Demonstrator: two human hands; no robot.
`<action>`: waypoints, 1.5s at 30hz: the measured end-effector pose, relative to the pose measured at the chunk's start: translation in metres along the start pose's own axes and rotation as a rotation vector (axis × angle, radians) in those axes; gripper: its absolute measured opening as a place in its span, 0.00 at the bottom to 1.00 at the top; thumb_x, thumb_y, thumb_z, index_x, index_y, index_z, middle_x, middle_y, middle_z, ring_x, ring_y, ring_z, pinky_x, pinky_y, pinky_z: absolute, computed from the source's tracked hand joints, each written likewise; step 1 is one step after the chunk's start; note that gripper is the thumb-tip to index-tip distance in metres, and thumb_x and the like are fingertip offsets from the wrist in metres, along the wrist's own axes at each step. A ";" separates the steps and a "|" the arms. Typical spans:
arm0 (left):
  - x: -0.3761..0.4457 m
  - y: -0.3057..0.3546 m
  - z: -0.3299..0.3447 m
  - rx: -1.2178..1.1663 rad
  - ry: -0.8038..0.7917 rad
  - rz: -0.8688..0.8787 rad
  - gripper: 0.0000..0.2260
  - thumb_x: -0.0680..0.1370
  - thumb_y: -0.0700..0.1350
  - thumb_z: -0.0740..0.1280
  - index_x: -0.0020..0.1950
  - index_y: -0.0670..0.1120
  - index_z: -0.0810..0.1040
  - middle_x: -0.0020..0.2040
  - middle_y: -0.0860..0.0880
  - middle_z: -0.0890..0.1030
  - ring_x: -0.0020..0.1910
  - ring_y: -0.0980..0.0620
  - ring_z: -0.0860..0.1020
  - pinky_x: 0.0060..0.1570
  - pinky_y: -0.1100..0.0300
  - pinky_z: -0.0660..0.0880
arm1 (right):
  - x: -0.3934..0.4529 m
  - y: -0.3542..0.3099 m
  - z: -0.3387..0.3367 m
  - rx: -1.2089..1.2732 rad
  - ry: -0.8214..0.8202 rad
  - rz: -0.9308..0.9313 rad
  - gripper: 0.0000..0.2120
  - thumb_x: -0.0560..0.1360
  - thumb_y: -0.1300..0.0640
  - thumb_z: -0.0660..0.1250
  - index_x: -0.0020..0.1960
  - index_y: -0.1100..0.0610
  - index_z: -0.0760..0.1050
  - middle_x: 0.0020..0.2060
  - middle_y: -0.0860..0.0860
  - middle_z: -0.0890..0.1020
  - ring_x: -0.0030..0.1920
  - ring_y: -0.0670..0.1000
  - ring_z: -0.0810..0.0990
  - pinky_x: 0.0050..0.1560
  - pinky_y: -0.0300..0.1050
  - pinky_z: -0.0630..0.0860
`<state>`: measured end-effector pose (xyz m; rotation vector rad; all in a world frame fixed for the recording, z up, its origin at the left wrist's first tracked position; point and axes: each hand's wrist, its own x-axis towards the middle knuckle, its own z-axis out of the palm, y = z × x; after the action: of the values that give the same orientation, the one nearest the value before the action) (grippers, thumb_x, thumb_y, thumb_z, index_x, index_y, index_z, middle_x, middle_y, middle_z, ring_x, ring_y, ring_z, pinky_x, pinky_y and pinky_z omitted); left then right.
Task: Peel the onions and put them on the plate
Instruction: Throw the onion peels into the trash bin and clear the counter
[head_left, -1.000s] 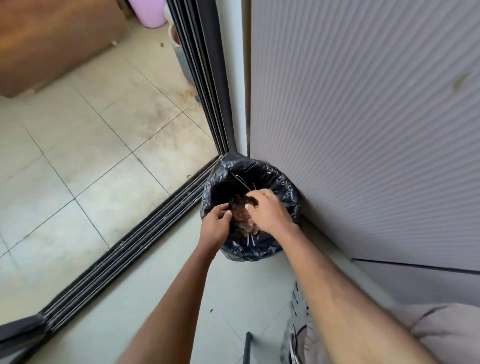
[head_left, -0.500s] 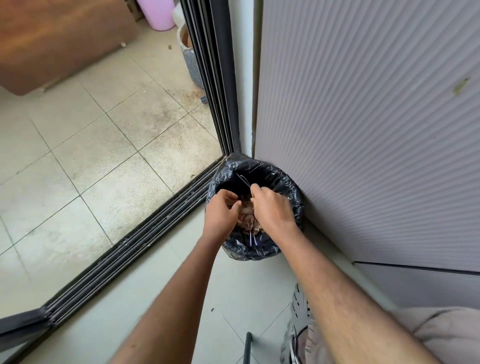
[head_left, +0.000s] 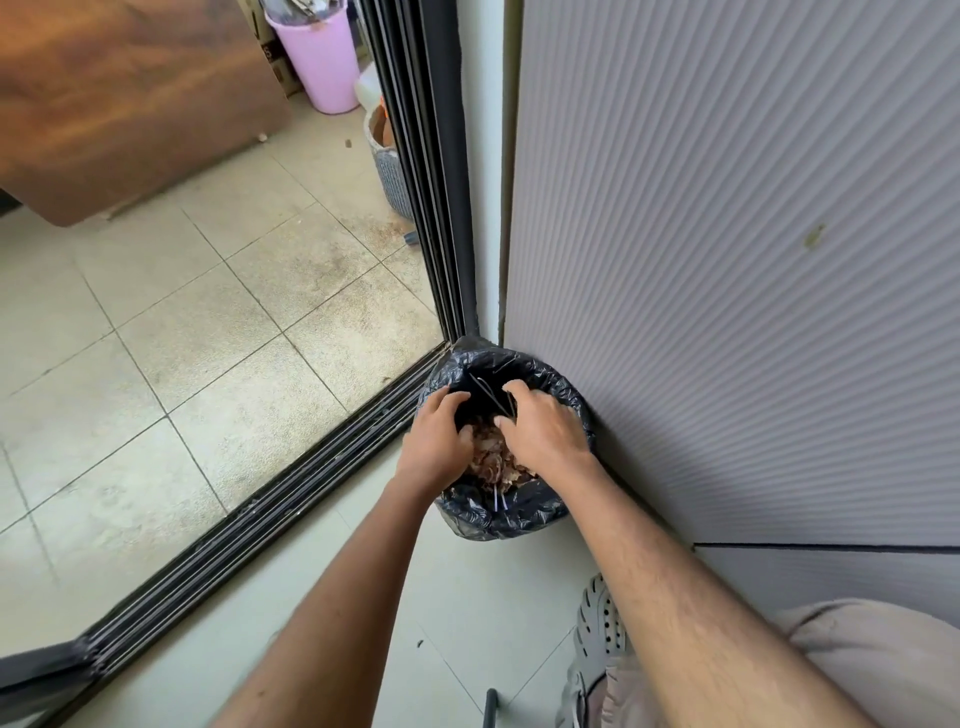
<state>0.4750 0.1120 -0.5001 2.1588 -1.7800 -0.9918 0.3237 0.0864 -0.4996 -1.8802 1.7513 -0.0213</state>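
Here, a person reaches both bare arms down into a small round bin lined with a crinkled black plastic bag (head_left: 498, 514), standing in the corner between a ribbed grey wall (head_left: 727, 260) and a black sliding-door track (head_left: 249, 519). The left hand (head_left: 434, 441) and right hand (head_left: 543, 428) curl over a clump of dry brown onion peels (head_left: 488, 457), apparently gripping it. No onion or plate is in view. The peels look light, brittle and crumbly, best gathered loosely from underneath.
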 end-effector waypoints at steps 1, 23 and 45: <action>-0.001 0.002 -0.004 -0.023 0.011 -0.002 0.21 0.82 0.43 0.64 0.75 0.49 0.70 0.76 0.47 0.68 0.73 0.47 0.70 0.69 0.51 0.69 | -0.002 -0.002 -0.005 0.049 0.032 0.007 0.13 0.81 0.52 0.65 0.65 0.50 0.72 0.58 0.54 0.82 0.54 0.57 0.82 0.56 0.56 0.79; -0.139 0.270 -0.284 -0.523 0.556 0.689 0.04 0.80 0.47 0.68 0.54 0.54 0.80 0.50 0.53 0.84 0.47 0.59 0.82 0.51 0.57 0.78 | -0.185 -0.124 -0.355 0.421 1.022 -0.461 0.03 0.78 0.55 0.67 0.50 0.51 0.80 0.46 0.49 0.84 0.44 0.51 0.83 0.46 0.51 0.80; -0.153 0.645 -0.111 -0.429 -0.234 0.894 0.11 0.84 0.50 0.63 0.63 0.50 0.80 0.56 0.50 0.83 0.56 0.50 0.80 0.64 0.46 0.76 | -0.356 0.211 -0.551 0.035 0.596 0.555 0.27 0.79 0.40 0.66 0.71 0.54 0.75 0.70 0.58 0.74 0.75 0.58 0.64 0.68 0.45 0.66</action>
<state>0.0088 0.0485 -0.0203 0.8539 -2.0521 -1.2147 -0.1300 0.2052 0.0047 -1.3752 2.6012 -0.4353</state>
